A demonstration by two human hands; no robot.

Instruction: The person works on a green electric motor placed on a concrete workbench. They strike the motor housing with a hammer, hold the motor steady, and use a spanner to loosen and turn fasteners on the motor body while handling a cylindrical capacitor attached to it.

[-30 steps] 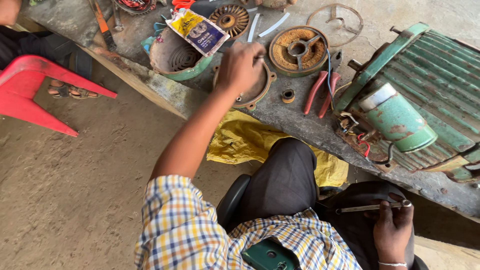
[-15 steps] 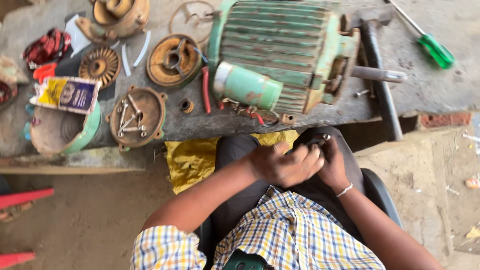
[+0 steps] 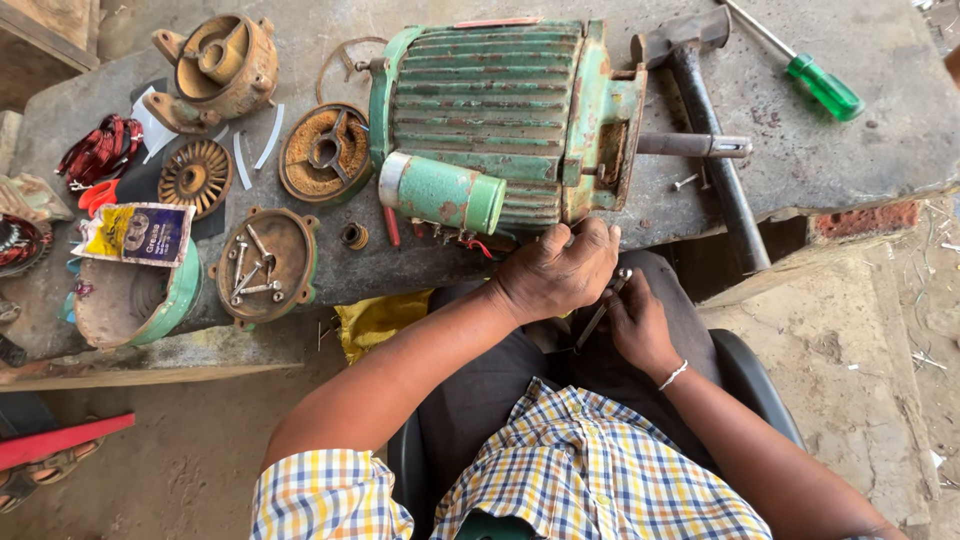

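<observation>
Shirt: checked yellow, blue and white shirt (image 3: 560,480) at the bottom of the view, on a person seated on a dark chair (image 3: 745,380).
Right hand: the right hand (image 3: 638,322) lies over the lap, fingers closed on a thin metal rod (image 3: 598,312) that slants up toward the other hand.
Left hand: the left hand (image 3: 557,268) is curled into a loose fist, knuckles up, just above the right one and touching the rod's upper end; what its fingertips grip is hidden.
Rod: it sits between the two hands, over the lap, just below the worktop (image 3: 850,160) edge.
Cloth: a yellow cloth (image 3: 375,320) hangs beneath the worktop edge, left of the left forearm.
Motor: a green ribbed electric motor (image 3: 500,110) lies on its side right above the hands, its steel shaft (image 3: 695,146) pointing right.
Cover: a rusty round end cover (image 3: 265,265) holding loose bolts lies left of the motor, near the edge.
Hammer: a dark hammer (image 3: 705,130) crosses the shaft, its handle running over the edge.
Screwdriver: a green-handled screwdriver (image 3: 820,85) lies far right, well apart from the hands.
Far corner: a rusty housing (image 3: 225,65) sits at the far left.
</observation>
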